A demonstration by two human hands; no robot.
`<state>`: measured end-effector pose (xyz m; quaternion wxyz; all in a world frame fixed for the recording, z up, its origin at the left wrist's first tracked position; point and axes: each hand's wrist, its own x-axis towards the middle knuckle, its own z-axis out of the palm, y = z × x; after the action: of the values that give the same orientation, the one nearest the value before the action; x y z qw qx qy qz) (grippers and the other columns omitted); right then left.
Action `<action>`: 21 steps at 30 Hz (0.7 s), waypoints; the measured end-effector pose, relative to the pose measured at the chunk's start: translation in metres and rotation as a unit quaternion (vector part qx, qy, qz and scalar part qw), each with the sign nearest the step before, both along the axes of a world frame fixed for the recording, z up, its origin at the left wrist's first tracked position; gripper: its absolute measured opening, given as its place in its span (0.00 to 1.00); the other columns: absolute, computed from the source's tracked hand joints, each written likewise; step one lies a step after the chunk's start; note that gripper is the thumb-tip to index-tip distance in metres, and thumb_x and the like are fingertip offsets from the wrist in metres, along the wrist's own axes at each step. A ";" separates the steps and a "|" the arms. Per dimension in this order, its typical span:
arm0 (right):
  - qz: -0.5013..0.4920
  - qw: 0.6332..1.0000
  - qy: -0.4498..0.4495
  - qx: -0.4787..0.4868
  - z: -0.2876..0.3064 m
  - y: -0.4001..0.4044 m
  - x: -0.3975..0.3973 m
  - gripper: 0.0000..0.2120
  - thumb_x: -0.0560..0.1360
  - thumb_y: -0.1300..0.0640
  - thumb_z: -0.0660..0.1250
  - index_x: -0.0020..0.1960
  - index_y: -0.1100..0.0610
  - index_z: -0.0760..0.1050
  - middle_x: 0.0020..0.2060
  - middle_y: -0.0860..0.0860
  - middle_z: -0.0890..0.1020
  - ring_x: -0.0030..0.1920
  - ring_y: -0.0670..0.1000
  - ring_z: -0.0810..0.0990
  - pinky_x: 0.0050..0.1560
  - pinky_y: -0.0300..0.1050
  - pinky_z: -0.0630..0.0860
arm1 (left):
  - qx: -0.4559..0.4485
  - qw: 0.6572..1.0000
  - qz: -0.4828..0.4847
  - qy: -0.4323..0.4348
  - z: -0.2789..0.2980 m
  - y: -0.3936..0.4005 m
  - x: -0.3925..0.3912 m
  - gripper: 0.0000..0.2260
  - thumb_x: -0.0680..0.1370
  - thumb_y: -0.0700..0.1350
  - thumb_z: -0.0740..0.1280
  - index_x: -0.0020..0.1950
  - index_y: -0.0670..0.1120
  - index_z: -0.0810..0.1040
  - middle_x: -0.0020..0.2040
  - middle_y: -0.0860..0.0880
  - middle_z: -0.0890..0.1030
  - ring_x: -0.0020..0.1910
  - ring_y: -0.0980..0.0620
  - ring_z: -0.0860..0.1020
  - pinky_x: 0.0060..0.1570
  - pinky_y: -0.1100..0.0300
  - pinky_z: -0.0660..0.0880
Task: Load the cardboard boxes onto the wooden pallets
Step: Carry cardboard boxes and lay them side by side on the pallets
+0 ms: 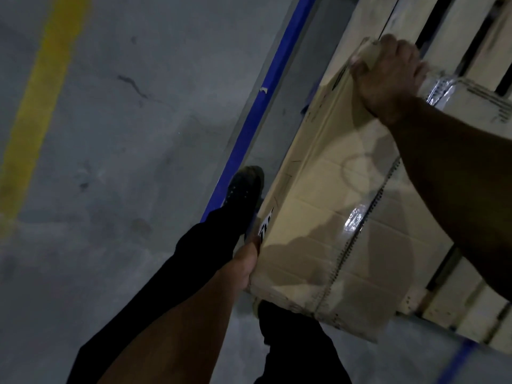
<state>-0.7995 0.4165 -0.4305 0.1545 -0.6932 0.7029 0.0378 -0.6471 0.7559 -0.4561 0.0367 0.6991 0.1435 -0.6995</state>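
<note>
Carry step: cardboard box (340,217) held over the near edge of the wooden pallet (471,306). Right hand (388,76) clamps its far corner; left hand (249,261) curls under the near-left edge. Next: lower it flat onto the slats, then release.

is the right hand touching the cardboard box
Touching. The head view shows the right hand with its fingers curled over the far top corner of the cardboard box, with no gap between them.
</note>
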 end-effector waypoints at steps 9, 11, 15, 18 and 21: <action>0.008 1.000 0.000 -0.009 0.003 0.001 0.000 0.35 0.78 0.35 0.54 0.77 0.57 0.59 0.73 0.60 0.65 0.75 0.61 0.60 0.75 0.61 0.53 | 0.011 0.998 0.056 0.005 -0.010 0.003 0.000 0.24 0.79 0.63 0.59 0.56 0.45 0.82 0.47 0.39 0.85 0.49 0.38 0.82 0.53 0.42 0.79; 0.006 1.000 -0.004 -0.006 0.003 0.000 0.000 0.35 0.78 0.35 0.55 0.77 0.57 0.59 0.73 0.60 0.65 0.75 0.61 0.60 0.75 0.61 0.53 | 0.006 0.997 0.072 -0.003 -0.012 0.005 0.000 0.22 0.80 0.62 0.59 0.51 0.45 0.82 0.44 0.39 0.84 0.47 0.39 0.82 0.53 0.43 0.79; -0.005 1.000 0.000 -0.004 0.003 0.001 0.001 0.35 0.78 0.35 0.55 0.77 0.56 0.60 0.73 0.60 0.65 0.75 0.61 0.60 0.75 0.61 0.53 | 0.019 0.997 0.075 -0.010 -0.012 0.006 0.002 0.21 0.81 0.58 0.59 0.47 0.43 0.82 0.41 0.40 0.84 0.42 0.41 0.81 0.42 0.51 0.78; -0.013 1.000 -0.010 0.001 0.003 0.000 0.002 0.35 0.77 0.35 0.55 0.77 0.56 0.60 0.74 0.60 0.65 0.75 0.61 0.60 0.75 0.62 0.52 | 0.026 0.997 0.073 -0.030 -0.011 0.003 0.008 0.19 0.82 0.53 0.59 0.50 0.40 0.82 0.44 0.38 0.83 0.43 0.40 0.81 0.45 0.48 0.79; -0.020 1.000 -0.010 0.002 0.004 -0.002 0.002 0.35 0.77 0.35 0.56 0.77 0.56 0.60 0.74 0.60 0.65 0.75 0.61 0.60 0.75 0.62 0.53 | 0.020 0.997 0.064 -0.047 -0.012 0.001 0.012 0.17 0.82 0.50 0.60 0.53 0.39 0.81 0.48 0.38 0.82 0.49 0.38 0.80 0.52 0.45 0.77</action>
<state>-0.7970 0.4149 -0.4263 0.1634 -0.6789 0.7152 0.0291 -0.6353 0.7566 -0.4677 0.0744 0.7213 0.2001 -0.6590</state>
